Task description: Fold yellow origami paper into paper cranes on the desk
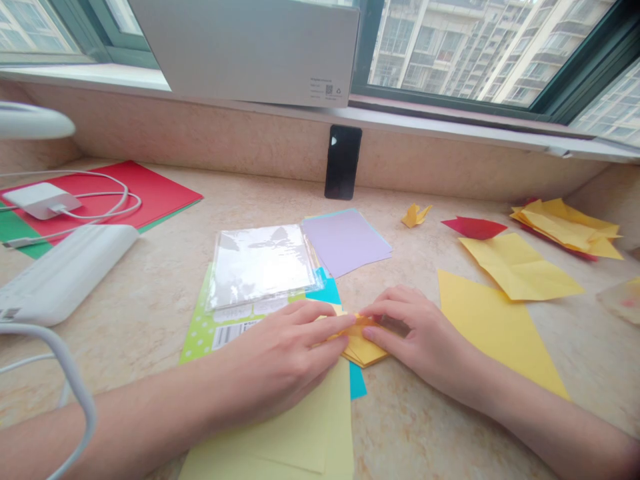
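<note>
A small folded piece of orange-yellow paper [364, 348] lies on the beige marble desk [150, 293], resting partly on a pale yellow sheet [300, 433] and a blue sheet [357, 383]. My left hand [283, 357] presses on its left side with the fingertips pinched on the fold. My right hand [413, 337] holds its right side, fingers curled down onto the paper. Both hands meet over the piece and hide its middle.
A clear paper pack [260, 263] and a lilac sheet [345, 240] lie behind the hands. Yellow sheets [493, 327] and folded red and yellow pieces [565, 227] lie right. A black phone [343, 162] leans on the wall. A white charger [40, 200], cables and red paper sit left.
</note>
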{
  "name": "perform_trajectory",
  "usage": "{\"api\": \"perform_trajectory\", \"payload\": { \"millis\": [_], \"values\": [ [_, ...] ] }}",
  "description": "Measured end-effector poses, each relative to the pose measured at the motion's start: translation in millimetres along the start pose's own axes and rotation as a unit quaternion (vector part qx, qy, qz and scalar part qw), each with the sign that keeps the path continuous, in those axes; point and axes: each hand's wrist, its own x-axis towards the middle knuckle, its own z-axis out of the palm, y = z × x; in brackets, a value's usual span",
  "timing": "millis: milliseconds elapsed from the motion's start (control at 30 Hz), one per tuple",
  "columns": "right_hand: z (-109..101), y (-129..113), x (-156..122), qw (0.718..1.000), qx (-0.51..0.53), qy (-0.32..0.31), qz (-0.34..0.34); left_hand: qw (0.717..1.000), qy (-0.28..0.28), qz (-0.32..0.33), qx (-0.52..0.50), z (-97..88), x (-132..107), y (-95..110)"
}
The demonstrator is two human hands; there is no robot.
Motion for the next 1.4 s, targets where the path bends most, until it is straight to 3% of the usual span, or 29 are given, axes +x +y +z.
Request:
{"api": "perform_trajectory", "payload": {
  "millis": [433,900,1000,1233,1400],
  "values": [
    [-3.3,1.7,-1.4,0.987,-0.092,-0.015,-0.132,0.999,0.003,-0.013,-0.029,-1.6,2.2,2.3],
    [-18.3,-8.4,-3.4,0.988,-0.066,-0.104,-0.097,0.999,-0.005,-0.040,-0.025,-1.2,1.0,2.5],
    [-17.2,-7.4,-3.9,0.992,-0.036,-0.092,-0.075,0.996,0.005,-0.067,-0.051,0.5,-0.1,2.7],
    [-9.4,-6.2,-2.4,0.997,0.064,0.014,-0.039,0.970,0.118,-0.166,-0.133,10.7,-7.5,1.4],
    [-7.5,-15.8,2.5,0.980,0.183,0.072,0.040,0.912,0.224,-0.247,-0.240,8.4,-1.7,-0.3]
  ]
}}
